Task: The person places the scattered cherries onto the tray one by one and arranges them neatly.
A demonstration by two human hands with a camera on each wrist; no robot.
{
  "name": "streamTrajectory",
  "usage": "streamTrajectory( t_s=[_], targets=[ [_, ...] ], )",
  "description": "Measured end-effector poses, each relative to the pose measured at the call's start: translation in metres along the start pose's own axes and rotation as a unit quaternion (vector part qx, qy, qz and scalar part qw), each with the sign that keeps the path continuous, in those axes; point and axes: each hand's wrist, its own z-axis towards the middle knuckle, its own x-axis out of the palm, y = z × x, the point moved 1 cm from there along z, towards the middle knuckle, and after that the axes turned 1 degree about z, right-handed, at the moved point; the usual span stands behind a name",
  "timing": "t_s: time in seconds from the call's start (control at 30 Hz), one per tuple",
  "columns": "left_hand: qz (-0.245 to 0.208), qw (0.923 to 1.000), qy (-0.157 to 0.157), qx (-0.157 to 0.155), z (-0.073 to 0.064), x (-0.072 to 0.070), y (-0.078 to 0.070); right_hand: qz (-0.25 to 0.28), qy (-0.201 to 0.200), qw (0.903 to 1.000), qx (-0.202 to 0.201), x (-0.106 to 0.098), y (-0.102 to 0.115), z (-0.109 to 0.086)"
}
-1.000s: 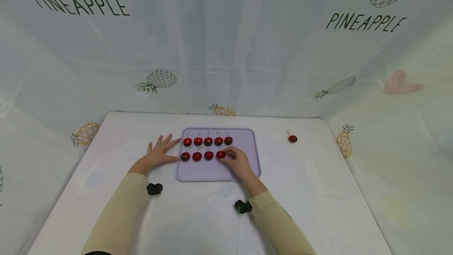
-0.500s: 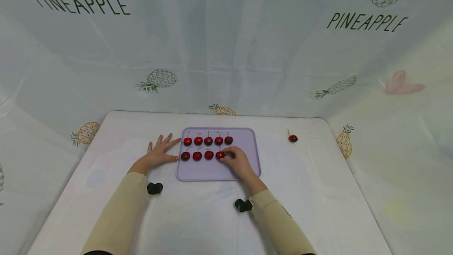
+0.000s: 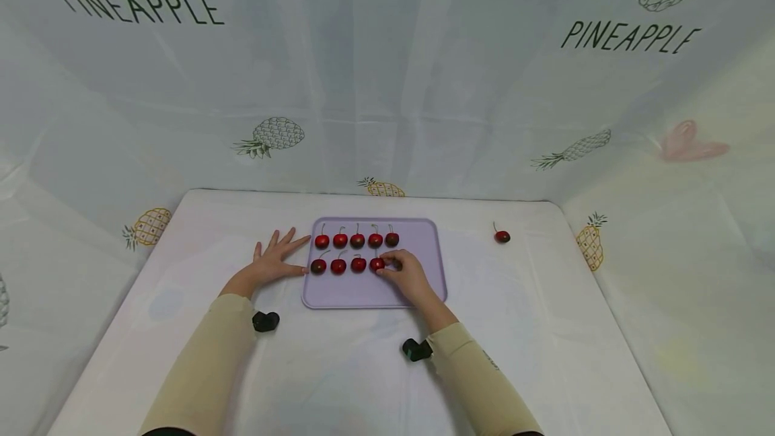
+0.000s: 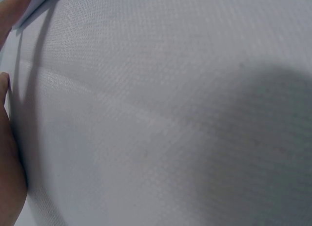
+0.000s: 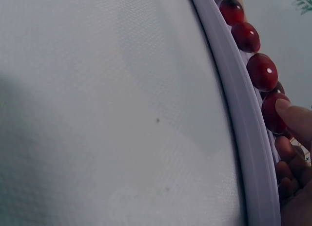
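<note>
A lilac tray [image 3: 375, 296] lies on the white-covered table with two rows of red cherries on it, stems mostly pointing away. My right hand [image 3: 412, 279] reaches over the tray's near right side. Its thumb and fingers pinch the rightmost cherry [image 3: 377, 264] of the near row; in the right wrist view the thumb presses on that cherry [image 5: 274, 114]. A dark patch shows between the fingers, too small to tell. With fingers spread, my left hand [image 3: 269, 266] rests at the tray's left edge, fingertips at the rim. The left wrist view catches only part of that hand [image 4: 9, 177].
One loose cherry [image 3: 502, 237] lies on the table to the right of the tray. Black wrist devices [image 3: 266, 321] show beside both forearms. A pineapple-printed cloth [image 3: 387, 86] hangs behind the table.
Both hands, the tray and the cherries keep their places. The whole head view has shifted very slightly.
</note>
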Motion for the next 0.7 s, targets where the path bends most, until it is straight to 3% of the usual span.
streamTrajectory(
  t_s=[0.7],
  targets=[
    [0.003,1.0,0.001,-0.005,-0.0009,-0.0008,-0.0033,-0.026,0.007,0.9996,-0.006,0.0006,0.0024,0.0014]
  ],
)
